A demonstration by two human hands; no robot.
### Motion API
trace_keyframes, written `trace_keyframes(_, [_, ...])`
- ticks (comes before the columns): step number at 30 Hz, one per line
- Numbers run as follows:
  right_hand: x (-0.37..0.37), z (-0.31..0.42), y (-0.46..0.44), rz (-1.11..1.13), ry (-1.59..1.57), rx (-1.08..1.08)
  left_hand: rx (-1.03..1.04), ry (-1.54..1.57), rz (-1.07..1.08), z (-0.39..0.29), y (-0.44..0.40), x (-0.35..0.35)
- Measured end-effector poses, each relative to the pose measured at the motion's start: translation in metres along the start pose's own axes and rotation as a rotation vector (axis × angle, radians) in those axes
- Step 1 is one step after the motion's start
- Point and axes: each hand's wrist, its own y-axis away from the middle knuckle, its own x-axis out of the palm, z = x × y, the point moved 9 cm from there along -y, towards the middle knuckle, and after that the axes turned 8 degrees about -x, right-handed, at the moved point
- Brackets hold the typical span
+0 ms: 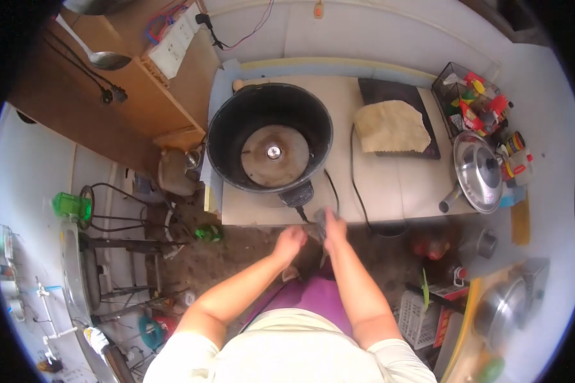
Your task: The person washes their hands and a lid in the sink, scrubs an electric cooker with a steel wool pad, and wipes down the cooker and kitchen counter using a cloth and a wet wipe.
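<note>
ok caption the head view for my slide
Right hand grips a greyish item, left hand close beside it, near a wide black pot on a table.

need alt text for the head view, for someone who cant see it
A person's right hand grips a blurred grey item by a table's front edge, the left hand beside it. On the table are a large open black pot, a tan cloth on a dark slab, and a lidded metal pan.

Head cam, wide-angle, looks fwd & down over tabletop (421,185).
</note>
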Motion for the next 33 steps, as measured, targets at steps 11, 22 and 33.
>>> trace_keyframes(11, [0.019,-0.018,-0.013,0.01,0.066,-0.027,-0.166,1.007,-0.057,0.003,-0.043,0.032])
trace_keyframes(22, [0.005,0.02,-0.107,0.118,0.048,-0.012,0.042,1.238,-0.017,-0.014,-0.049,0.057])
trace_keyframes(33, [0.018,0.097,-0.197,0.191,0.049,-0.052,-0.059,0.78,-0.527,-0.001,-0.015,-0.054])
